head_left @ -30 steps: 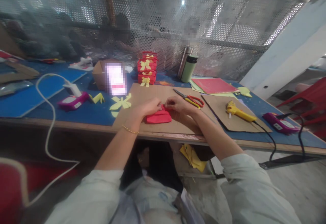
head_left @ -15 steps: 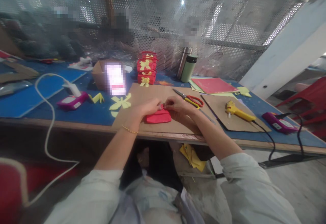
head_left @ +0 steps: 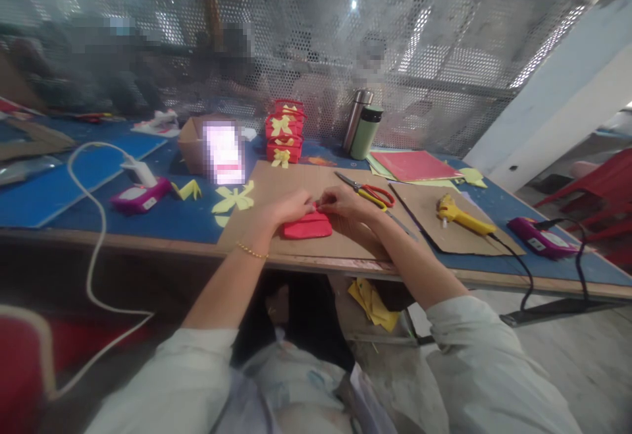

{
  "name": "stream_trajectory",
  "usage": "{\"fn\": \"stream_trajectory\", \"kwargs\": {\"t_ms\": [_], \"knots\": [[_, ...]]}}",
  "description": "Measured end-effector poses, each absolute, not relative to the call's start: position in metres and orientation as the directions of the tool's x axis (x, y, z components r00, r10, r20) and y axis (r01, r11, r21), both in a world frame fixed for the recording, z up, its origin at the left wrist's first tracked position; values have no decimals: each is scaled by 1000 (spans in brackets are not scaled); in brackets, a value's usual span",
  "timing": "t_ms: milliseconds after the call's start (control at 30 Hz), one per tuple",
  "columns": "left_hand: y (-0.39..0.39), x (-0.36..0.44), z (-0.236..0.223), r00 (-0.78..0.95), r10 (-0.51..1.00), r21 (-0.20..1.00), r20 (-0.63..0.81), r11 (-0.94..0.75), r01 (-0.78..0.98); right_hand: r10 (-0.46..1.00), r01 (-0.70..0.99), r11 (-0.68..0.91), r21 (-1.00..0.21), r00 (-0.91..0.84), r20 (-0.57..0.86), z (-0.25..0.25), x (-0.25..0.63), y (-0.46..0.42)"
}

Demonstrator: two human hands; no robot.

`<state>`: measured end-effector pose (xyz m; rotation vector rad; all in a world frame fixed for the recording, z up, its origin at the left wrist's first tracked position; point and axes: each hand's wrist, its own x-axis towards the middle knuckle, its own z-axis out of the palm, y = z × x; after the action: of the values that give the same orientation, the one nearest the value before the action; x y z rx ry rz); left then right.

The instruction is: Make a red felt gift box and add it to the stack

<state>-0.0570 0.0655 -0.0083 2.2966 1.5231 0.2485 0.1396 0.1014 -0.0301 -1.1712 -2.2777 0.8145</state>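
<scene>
A small red piece with folded edges, of paper or felt [head_left: 308,227], lies on a brown cardboard sheet [head_left: 276,180] in front of me. At its far edge my left hand [head_left: 295,207] is closed, fingertips gripping the red material. My right hand [head_left: 344,203] pinches the same edge from the other side, and the two sets of fingertips almost meet. Just beyond my right hand rest scissors [head_left: 370,194] with red and yellow handles. The fingers cover part of the red piece's far side.
Red boxes with yellow bows [head_left: 284,137] are stacked at the back, left of a green bottle [head_left: 366,132] and a steel flask [head_left: 354,118]. A yellow glue gun [head_left: 464,217] lies on cardboard at right. Yellow paper bows [head_left: 234,199], a lit screen [head_left: 224,152] and a purple power box [head_left: 141,197] are at left.
Both hands stay at the red piece's far edge with almost no movement. The near left part of the red piece has shifted very slightly.
</scene>
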Motion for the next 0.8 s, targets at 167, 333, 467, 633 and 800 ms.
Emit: {"fn": "stream_trajectory", "kwargs": {"t_ms": [167,333,467,633,800], "knots": [[65,-53,-9,378,925,386,-48,-332,861,827,572,489,-658,-543,143,-31,140,103],[65,-51,-9,346,937,407,-39,-301,862,826,589,497,-637,-547,139,-29,142,102],[64,-49,-7,331,942,407,-53,-282,869,819,591,511,-624,-555,146,-32,142,104],[64,-48,-5,319,945,412,-71,-264,872,788,558,555,-617,-590,176,-36,144,107],[66,-50,-7,328,943,425,-60,-274,863,788,567,559,-605,-591,174,-36,145,108]]}}
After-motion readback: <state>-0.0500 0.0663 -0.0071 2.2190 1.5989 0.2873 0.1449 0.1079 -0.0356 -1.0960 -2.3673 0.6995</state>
